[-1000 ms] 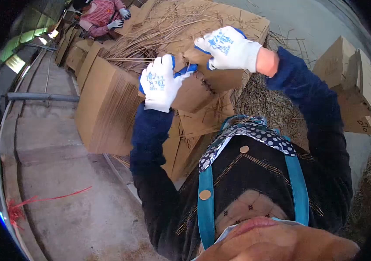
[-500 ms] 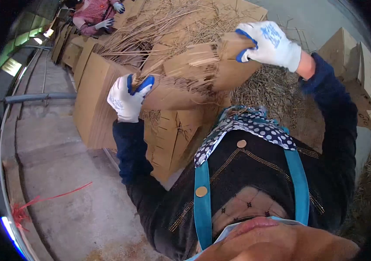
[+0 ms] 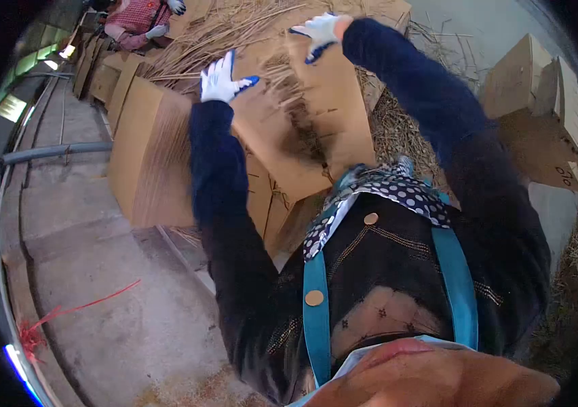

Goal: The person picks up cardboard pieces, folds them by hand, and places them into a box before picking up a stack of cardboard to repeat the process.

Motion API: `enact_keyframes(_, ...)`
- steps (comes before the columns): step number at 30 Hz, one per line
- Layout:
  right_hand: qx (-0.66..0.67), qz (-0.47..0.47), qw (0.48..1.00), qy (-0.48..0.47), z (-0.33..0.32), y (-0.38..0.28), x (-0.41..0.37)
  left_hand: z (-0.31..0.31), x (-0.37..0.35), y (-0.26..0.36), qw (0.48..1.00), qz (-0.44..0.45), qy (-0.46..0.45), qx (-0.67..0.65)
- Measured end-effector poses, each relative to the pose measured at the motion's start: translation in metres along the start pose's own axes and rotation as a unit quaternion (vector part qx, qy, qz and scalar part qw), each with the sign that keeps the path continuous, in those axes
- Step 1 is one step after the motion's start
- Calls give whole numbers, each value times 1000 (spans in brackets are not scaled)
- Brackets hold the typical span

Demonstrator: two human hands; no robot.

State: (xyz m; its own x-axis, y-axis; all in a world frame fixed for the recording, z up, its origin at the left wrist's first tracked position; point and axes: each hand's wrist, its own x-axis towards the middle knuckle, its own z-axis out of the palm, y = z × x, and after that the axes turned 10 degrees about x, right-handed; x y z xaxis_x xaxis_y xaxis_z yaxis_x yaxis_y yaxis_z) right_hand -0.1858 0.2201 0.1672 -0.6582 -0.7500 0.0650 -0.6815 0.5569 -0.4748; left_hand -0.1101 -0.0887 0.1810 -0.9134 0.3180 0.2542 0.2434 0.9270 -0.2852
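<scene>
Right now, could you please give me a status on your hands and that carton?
Left hand and right hand both gripping the flattened carton near its top edge, arms outstretched. Straw pile beyond it. Carton stack at left.

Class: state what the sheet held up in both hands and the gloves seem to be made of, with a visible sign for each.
Sheet: brown cardboard, matte; creased folds, stiff flat panels. Gloves: white knitted fabric, apparently; blue coated parts, possibly rubber.

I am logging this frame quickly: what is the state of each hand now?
Left hand: closed on the cardboard edge.
Right hand: closed on the cardboard top.
</scene>
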Motion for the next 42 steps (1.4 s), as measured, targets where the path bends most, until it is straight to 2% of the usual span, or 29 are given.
enact_keyframes(1, -103, 2, 988, 114, 24, 10, -8, 9, -15, 4, 996, -33, 68, 54)
enact_keyframes(2, -94, 24, 971, 217, 44, 31, -11, 7, -28, 10, 985, -138, 27, -98)
enact_keyframes(3, -83, 63, 959, 264, 41, 19, -32, 36, -54, -1, 966, -198, 87, -141)
enact_keyframes(6, 174, 131, 904, 369, 116, 58, -86, 84, -158, 12, 878, -342, 128, -310)
enact_keyframes(7, 217, 170, 877, 395, 146, 60, -108, 69, -183, 34, 831, -440, 53, -335)
enact_keyframes(8, 491, 227, 796, 271, 161, 47, -135, 92, -215, 36, 769, -489, 36, -411)
enact_keyframes(9, 577, 320, 721, 213, 158, 11, -159, 123, -252, 37, 676, -515, 52, -525)
enact_keyframes(11, 785, 355, 500, 86, 214, 27, -180, 127, -294, 64, 658, -553, 22, -511)
enact_keyframes(12, 839, 329, 431, 45, 217, 16, -181, 135, -304, 81, 573, -574, 71, -580)
enact_keyframes(13, 885, 300, 356, 8, 221, 8, -181, 145, -311, 90, 614, -562, 53, -552)
enact_keyframes(14, 884, 305, 354, -4, 231, 11, -176, 128, -298, 109, 622, -556, 99, -542)
enact_keyframes(15, 867, 291, 404, 7, 243, 20, -172, 107, -281, 126, 645, -560, 128, -503)
enact_keyframes(16, 849, 273, 453, 19, 251, 25, -170, 93, -265, 140, 622, -530, 171, -551)
enact_keyframes(17, 848, 275, 452, 13, 249, 24, -170, 80, -258, 148, 698, -479, 151, -510)
enact_keyframes(18, 852, 296, 431, -5, 240, 22, -170, 53, -242, 158, 718, -502, 66, -477)
enact_keyframes(19, 855, 316, 410, -24, 230, 18, -169, 83, -252, 159, 698, -466, 45, -543)
enact_keyframes(21, 863, 319, 391, -34, 217, 6, -168, 118, -259, 172, 815, -428, 50, -388)
enact_keyframes(25, 854, 295, 428, -10, 203, -16, -170, 92, -247, 177, 831, -435, 2, -346)
enact_keyframes(27, 852, 263, 453, 20, 203, -14, -172, 59, -231, 166, 694, -499, -120, -505)
enact_keyframes(28, 713, 180, 675, 56, 214, -4, -172, 69, -233, 163, 725, -479, -74, -489)
enact_keyframes(29, 520, 84, 846, 85, 217, -1, -170, 79, -235, 159, 726, -476, -74, -490)
enact_keyframes(30, 687, 234, 684, 74, 221, 0, -165, 89, -240, 154, 668, -511, 3, -540)
enact_keyframes(31, 688, 231, 685, 69, 220, 2, -165, 98, -249, 146, 600, -543, 83, -581)
enact_keyframes(33, 462, 34, 880, 103, 221, 7, -169, 109, -279, 117, 751, -571, 74, -322)
enact_keyframes(34, 692, 195, 692, 68, 224, 9, -160, 96, -298, 99, 783, -578, -50, -225)
enact_keyframes(35, 693, 196, 691, 64, 223, 8, -156, 95, -316, 91, 781, -581, -52, -223)
enact_keyframes(37, 705, 282, 650, 44, 215, 8, -151, 102, -347, 80, 801, -511, -310, 18)
enact_keyframes(38, 705, 283, 648, 46, 210, 5, -152, 114, -369, 68, 802, -459, -382, -18)
enact_keyframes(42, 830, 315, 461, 17, 217, 15, -156, 116, -399, 70, 843, -353, -405, 21)
